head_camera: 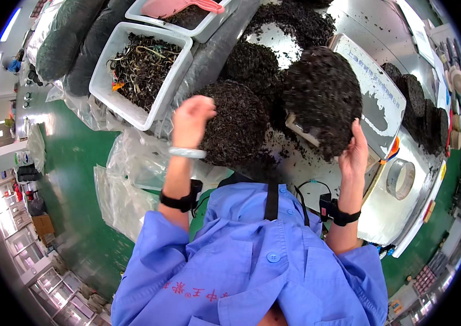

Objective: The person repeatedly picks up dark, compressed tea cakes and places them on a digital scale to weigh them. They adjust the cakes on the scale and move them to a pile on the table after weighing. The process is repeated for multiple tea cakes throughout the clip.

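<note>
My right hand (pixel 353 148) grips the near right edge of a dark round cake of what looks like dried seaweed (pixel 322 98). The cake is tilted up and blurred at its edges. It partly covers a metal-topped device (pixel 371 81) that bears writing. My left hand (pixel 194 118) is blurred by motion, fingers curled, at the left rim of another round cake (pixel 234 124) lying on the worktop. Whether it holds a bit of the dark flakes cannot be made out. A third cake (pixel 251 63) lies just behind that one.
On the left stand a white tub (pixel 145 118) of mixed scraps and a second tub (pixel 204 30) with a pink scoop (pixel 181 6). Loose flakes (pixel 291 18) lie at the back. Stacked cakes (pixel 413 98) and a metal ring (pixel 400 179) are on the right. Plastic bags (pixel 132 163) hang at the left edge.
</note>
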